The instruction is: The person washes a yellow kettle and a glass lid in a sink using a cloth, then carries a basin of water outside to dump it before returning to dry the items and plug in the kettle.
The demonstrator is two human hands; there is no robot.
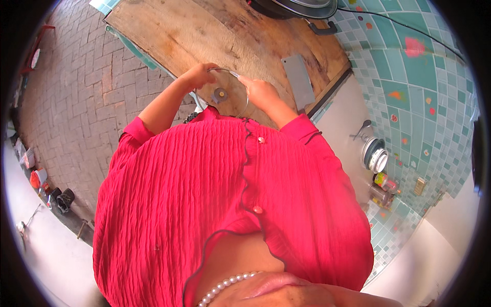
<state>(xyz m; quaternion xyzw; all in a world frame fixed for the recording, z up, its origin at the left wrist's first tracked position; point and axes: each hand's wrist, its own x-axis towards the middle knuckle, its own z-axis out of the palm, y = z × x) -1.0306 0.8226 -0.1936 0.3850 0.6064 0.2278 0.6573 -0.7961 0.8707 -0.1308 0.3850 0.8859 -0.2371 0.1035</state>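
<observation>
A thin wire-like ring [247, 99] is held in front of my body, over a worn wooden board. My left hand [200, 76] grips its left side with curled fingers. On the other side my right hand [261, 90] pinches it, next to a short pale sleeve or tip [234, 74]. Through the ring a small round object [219, 95] with a yellowish centre shows on the wooden board [238, 42]; what it is exactly is unclear. The ring's lower edge runs close to my red blouse [215, 161], where part of it is hard to see.
A cleaver [298, 80] lies flat on the board, right of my right hand. At the back stands a dark pan [295, 9] with a handle, near a black cable [406, 27]. Stacked bowls [374, 155] and bottles [385, 184] line the tiled wall. Brick floor [88, 84] extends left.
</observation>
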